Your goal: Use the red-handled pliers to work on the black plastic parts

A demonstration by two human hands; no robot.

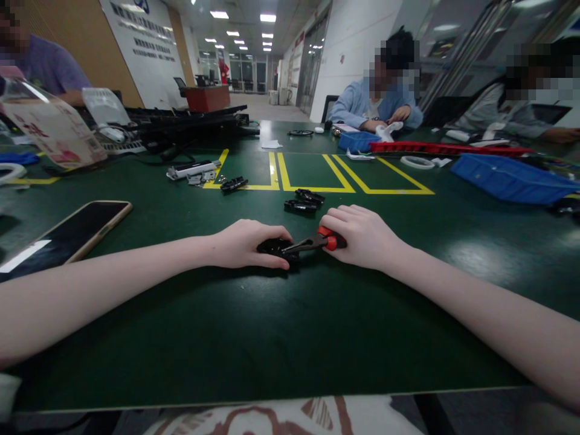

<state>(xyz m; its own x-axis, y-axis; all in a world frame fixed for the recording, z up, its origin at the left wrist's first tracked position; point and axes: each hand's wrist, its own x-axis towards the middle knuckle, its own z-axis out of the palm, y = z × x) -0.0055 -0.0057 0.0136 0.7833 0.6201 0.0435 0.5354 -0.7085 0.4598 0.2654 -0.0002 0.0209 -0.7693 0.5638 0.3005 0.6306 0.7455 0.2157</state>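
My left hand [251, 243] is closed around a small black plastic part [273, 248], thumb and fingers on either side of it, low over the green table [272, 338]. In my right hand [362, 235] are needle-nose pliers [312, 243] with red handles. Their jaws point left and touch the black part; whether they grip a piece of it I cannot tell. Just beyond my hands lie two similar black parts [301, 206]. Another black part [234, 184] rests farther off to the left.
On the left are a phone [67, 232], a large bottle [52, 124] and silver-white metal pieces [194, 171]. Yellow tape [317, 190] marks the table. A blue tray [507, 178] and a red strip [444, 148] lie right. Several people sit around the table.
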